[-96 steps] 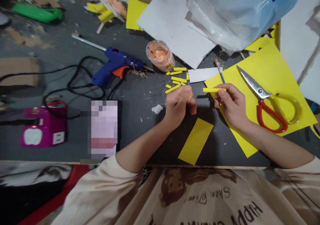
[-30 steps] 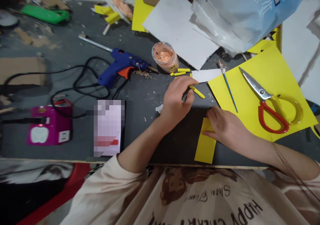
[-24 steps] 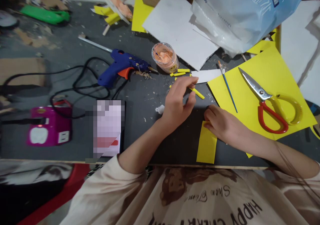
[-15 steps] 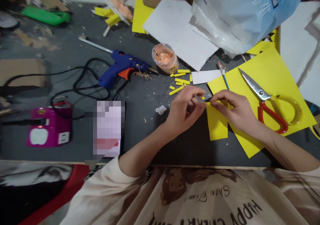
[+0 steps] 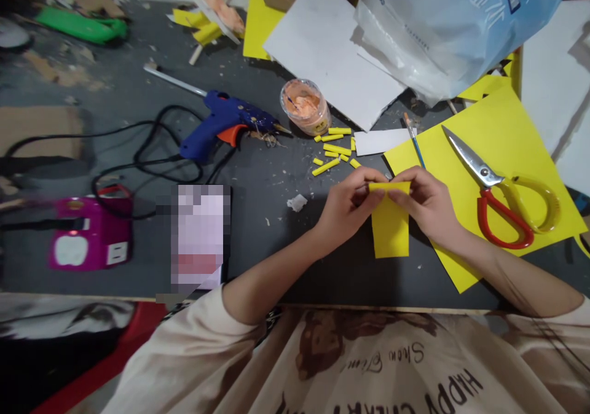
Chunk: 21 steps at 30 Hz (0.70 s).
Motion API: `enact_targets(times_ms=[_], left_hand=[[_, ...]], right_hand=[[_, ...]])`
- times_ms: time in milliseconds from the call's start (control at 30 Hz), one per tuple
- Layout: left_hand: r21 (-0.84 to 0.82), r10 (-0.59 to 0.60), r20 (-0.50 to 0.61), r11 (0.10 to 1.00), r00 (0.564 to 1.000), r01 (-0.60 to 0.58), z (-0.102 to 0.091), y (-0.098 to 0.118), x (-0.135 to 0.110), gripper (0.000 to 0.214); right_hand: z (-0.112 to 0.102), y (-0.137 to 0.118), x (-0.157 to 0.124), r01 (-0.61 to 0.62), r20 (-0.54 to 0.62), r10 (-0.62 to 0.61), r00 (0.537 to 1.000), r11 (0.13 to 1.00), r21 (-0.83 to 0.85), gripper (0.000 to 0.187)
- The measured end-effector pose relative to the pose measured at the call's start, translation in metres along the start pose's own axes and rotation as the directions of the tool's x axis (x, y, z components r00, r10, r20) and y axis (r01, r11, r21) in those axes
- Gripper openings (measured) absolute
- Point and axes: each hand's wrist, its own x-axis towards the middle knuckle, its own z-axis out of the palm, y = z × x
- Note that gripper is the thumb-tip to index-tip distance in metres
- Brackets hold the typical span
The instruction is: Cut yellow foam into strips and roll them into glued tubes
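Note:
A small yellow paper strip (image 5: pixel 390 230) hangs toward me between my two hands, its top edge pinched in the fingers. My left hand (image 5: pixel 354 202) is closed on the upper left corner, thumb in front and fingers behind. On the upper right corner my right hand (image 5: pixel 426 199) grips in the same way. The fingertips behind the paper are hidden. Just beyond the hands lie several short yellow rolls (image 5: pixel 337 149) and a white paper strip (image 5: pixel 385 142). A large yellow sheet (image 5: pixel 520 137) is under my right forearm.
Scissors (image 5: pixel 483 171) with red and yellow handles lie on the large sheet beside a thin paintbrush (image 5: pixel 415 140). An open tub of peach paste (image 5: pixel 305 107) stands near a blue glue gun (image 5: pixel 225 122) with a trailing cord. A plastic bag (image 5: pixel 442 33) sits at the back right.
My left hand has moved right and now pinches the paper's top left corner. The strip has shifted slightly left, and its top edge now shows between both hands.

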Motion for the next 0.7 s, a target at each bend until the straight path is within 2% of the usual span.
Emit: enact_targets(times_ms=[133,300,433,567,700], left_hand=[[0.101,0.101,-0.039,0.990,0.994,-0.097,0.002,-0.002,0.000,0.017],[0.022,0.030,-0.021,0.999,0.999,-0.030,0.002,-0.001,0.000,0.021],[-0.040,0.012,-0.022,0.999,1.000,-0.013,0.001,-0.002,0.000,0.026],[-0.087,0.065,-0.040,0.994,0.997,-0.069,0.001,-0.002,0.003,0.025],[-0.138,0.107,-0.033,0.984,0.994,-0.111,-0.001,0.000,0.006,0.019]], right_hand=[[0.002,0.004,-0.002,0.024,0.028,-0.024,0.999,1.000,0.005,0.010],[0.001,0.008,-0.002,0.040,-0.018,-0.040,0.999,0.999,0.023,0.008],[0.000,0.012,-0.001,0.047,-0.023,-0.045,0.999,0.994,0.102,0.010],[-0.001,0.016,0.000,0.007,0.004,-0.008,1.000,0.975,0.222,0.008],[-0.002,0.017,0.000,-0.111,0.062,0.096,0.993,0.931,0.349,0.010]])
